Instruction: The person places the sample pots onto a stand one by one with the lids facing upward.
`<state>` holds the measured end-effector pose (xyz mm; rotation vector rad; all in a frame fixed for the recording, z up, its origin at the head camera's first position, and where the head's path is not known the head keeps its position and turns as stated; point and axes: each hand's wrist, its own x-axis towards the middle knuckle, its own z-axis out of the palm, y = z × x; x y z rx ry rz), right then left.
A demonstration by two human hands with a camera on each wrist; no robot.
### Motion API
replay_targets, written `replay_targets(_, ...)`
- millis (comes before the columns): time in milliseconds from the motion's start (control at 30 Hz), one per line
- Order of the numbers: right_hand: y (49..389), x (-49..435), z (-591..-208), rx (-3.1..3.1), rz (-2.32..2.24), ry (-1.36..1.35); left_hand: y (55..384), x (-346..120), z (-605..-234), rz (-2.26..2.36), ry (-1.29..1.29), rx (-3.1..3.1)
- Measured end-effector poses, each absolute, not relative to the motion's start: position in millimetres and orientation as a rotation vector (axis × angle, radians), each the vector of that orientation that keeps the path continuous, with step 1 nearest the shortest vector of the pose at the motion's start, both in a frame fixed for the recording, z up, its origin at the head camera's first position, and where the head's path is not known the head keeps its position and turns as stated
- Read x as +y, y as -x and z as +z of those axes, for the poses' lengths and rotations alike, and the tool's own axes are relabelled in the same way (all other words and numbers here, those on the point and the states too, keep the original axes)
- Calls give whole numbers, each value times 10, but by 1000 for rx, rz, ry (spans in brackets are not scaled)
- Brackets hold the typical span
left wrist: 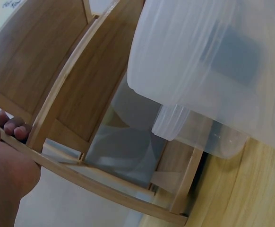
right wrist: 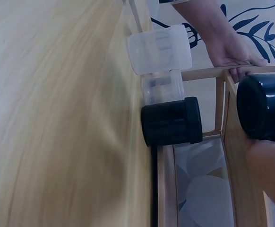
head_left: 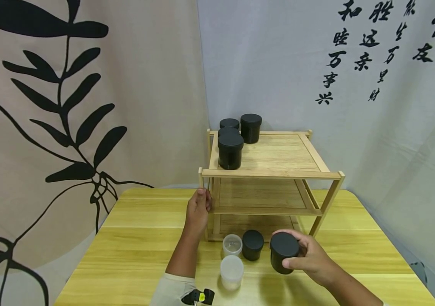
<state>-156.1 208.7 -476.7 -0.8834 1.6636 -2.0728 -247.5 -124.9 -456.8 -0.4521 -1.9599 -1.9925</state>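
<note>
My right hand (head_left: pixel 313 259) grips a lidded black jar (head_left: pixel 284 251) upright, thumb on its near side and fingers round the far side. The right wrist view shows that jar's round base raised off the table. My left hand (head_left: pixel 197 208) holds the left front post of a three-tier wooden shelf (head_left: pixel 282 155), below its top tier; curled fingertips (left wrist: pixel 19 130) show behind the post. In front of the bottom tier stand another black jar (head_left: pixel 252 245), a translucent jar (head_left: pixel 233 245) beside it, and a second translucent jar (head_left: pixel 232 272) nearer to me.
Several lidded black jars (head_left: pixel 230 151) stand at the left of the shelf's top tier. The shelf rests on a yellow wooden table (head_left: pixel 141 246). Behind it hang curtains (head_left: pixel 156 93) with a plant print and black writing.
</note>
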Motion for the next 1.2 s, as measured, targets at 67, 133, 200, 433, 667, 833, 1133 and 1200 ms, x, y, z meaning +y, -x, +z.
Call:
replay_targets(67, 1551, 2088, -4745, 1664, -2072, 890, 2474, -1247, -4566, -1992, 460, -1959)
replay_targets(133, 1545, 2087, -4725, 1666, -2074, 901, 2474, -1245, -4566, -1992, 465, -1958)
replay_targets(200, 1541, 2084, -4706, 1672, -2075, 907, 2473, -1244, -4567, -1994, 466, -1958)
replay_targets(433, 1543, 2062, -4656, 1689, -2081, 894, 2478, -1243, -4573, -1989, 465, -1960)
replay_targets(667, 1539, 2037, -4578, 1696, -2082, 906, 2477, -1246, -4574, -1977, 463, -1966)
replay_targets(833, 1550, 2034, -4539, 1717, -2075, 892, 2472, -1243, -4561, -1982, 447, -1968)
replay_targets(1133, 1564, 2008, -4443, 1712, -2080, 914, 2467, -1245, -4560, -1999, 431, -1972)
replay_targets(1200, 1565, 1991, -4410, 1712, -2082, 946, 2466, -1247, -4553, -1997, 433, -1972)
